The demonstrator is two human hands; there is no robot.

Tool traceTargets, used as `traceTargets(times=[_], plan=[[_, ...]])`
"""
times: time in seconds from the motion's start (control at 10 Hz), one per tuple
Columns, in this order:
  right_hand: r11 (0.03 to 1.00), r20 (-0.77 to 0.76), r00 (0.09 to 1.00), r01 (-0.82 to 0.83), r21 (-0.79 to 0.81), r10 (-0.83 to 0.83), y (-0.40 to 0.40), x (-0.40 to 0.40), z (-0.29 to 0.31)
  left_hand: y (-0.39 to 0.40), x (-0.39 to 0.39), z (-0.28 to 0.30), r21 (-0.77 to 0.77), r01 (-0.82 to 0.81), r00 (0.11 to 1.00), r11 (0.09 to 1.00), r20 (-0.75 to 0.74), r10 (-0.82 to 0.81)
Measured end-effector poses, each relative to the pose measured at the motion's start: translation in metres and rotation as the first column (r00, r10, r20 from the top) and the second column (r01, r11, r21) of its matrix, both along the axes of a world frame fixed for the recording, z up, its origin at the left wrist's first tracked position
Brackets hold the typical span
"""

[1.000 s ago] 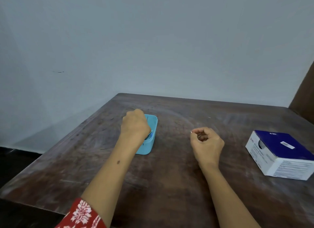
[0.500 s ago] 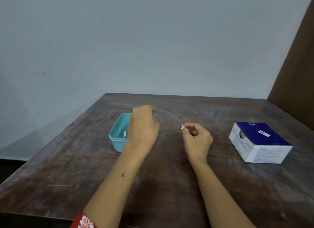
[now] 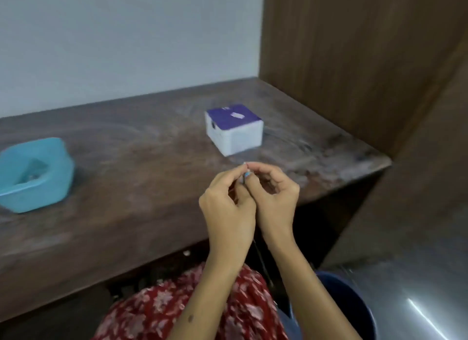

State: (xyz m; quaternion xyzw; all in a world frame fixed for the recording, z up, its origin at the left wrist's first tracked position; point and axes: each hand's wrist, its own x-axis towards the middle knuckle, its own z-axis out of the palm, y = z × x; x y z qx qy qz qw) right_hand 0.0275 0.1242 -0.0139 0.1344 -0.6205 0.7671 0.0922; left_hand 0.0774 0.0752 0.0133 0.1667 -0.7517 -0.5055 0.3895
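My left hand [image 3: 229, 205] and my right hand [image 3: 274, 195] meet fingertip to fingertip over the front edge of the dark wooden table [image 3: 152, 177]. Together they pinch a tiny item [image 3: 246, 173] with a light blue end and a white tip; its exact shape is too small and blurred to tell. A light blue plastic tub [image 3: 35, 175] sits at the left of the table with a few small things inside. A white box with a purple top [image 3: 234, 129] stands behind my hands.
A brown wooden panel [image 3: 354, 61] walls off the table's right side. A dark blue bucket [image 3: 347, 306] stands on the floor at lower right, beside my red patterned clothing [image 3: 190, 309]. A pale wall lies behind the table.
My left hand left the blue tub and joined my right hand near the table's front edge. The view swung to the right and down, so the tub now lies far left.
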Motion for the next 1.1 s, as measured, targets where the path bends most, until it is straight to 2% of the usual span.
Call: traceTargets(times=[0.1,0.2,0.3,0.4,0.5,0.6,0.7,0.8,0.9,1.1], plan=[[0.987,-0.002,0.987,0.159,0.006,-0.159,0.065,0.004,-0.019,0.064,-0.002,-0.017,0.061,0.137,0.990,0.989,0.023,-0.139],[0.948,0.027,0.949,0.314,0.054,-0.316,0.121,0.003,-0.049,0.119,-0.009,-0.041,0.122,0.287,0.946,0.950,0.122,-0.301],[0.904,0.119,0.899,0.408,0.130,-0.422,0.159,0.001,-0.090,0.153,-0.021,-0.074,0.202,0.350,0.877,0.915,0.273,-0.395],[0.855,0.220,0.840,0.428,0.295,-0.496,0.185,0.000,-0.139,0.176,-0.039,-0.115,0.309,0.353,0.730,0.883,0.500,-0.467],[0.796,0.300,0.781,0.374,0.477,-0.547,0.201,0.002,-0.183,0.189,-0.052,-0.153,0.337,0.343,0.562,0.877,0.674,-0.479],[0.729,0.317,0.773,0.258,0.634,-0.549,0.213,0.003,-0.217,0.199,-0.057,-0.186,0.342,0.358,0.409,0.869,0.779,-0.476],[0.604,0.331,0.762,0.097,0.791,-0.556,0.224,0.003,-0.249,0.205,-0.058,-0.210,0.340,0.387,0.316,0.857,0.824,-0.470],[0.449,0.370,0.711,-0.085,0.889,-0.598,0.230,0.002,-0.271,0.207,-0.061,-0.222,0.348,0.389,0.269,0.853,0.842,-0.467],[0.382,0.396,0.686,-0.183,0.906,-0.611,0.233,0.005,-0.287,0.205,-0.061,-0.232,0.354,0.395,0.220,0.848,0.859,-0.462],[0.384,0.396,0.666,-0.174,0.907,-0.632,0.241,0.003,-0.298,0.203,-0.062,-0.236,0.353,0.375,0.234,0.857,0.859,-0.456]])
